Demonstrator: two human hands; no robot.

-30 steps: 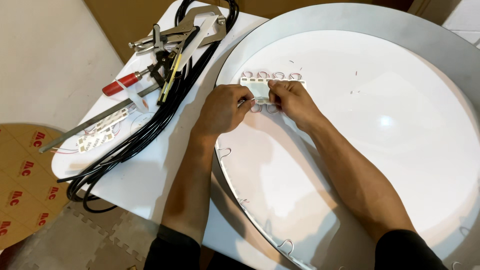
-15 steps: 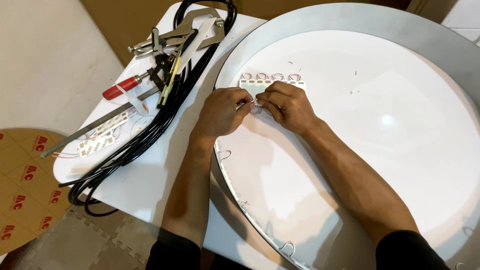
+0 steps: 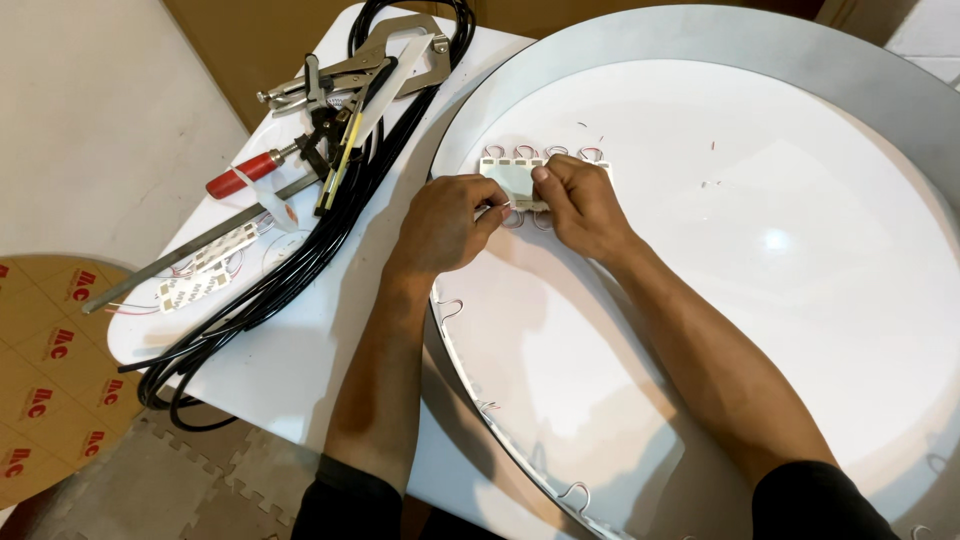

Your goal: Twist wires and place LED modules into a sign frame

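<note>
A strip of small white light modules joined by thin red and white wire loops lies on the white inner face of a big round sign pan. My right hand presses on the strip with thumb and fingers. My left hand pinches at the strip's near edge, fingertips meeting those of the right hand. Whether it holds a wire or a backing strip is too small to tell.
On the white table to the left lie a coil of black cable, locking pliers, a red-handled tool, a metal file and more module strips. Brown printed cardboard covers the floor.
Both hands stay on the module strip, shifting slightly; the fingers have worked closer together at its near edge. The view has drifted a little.
</note>
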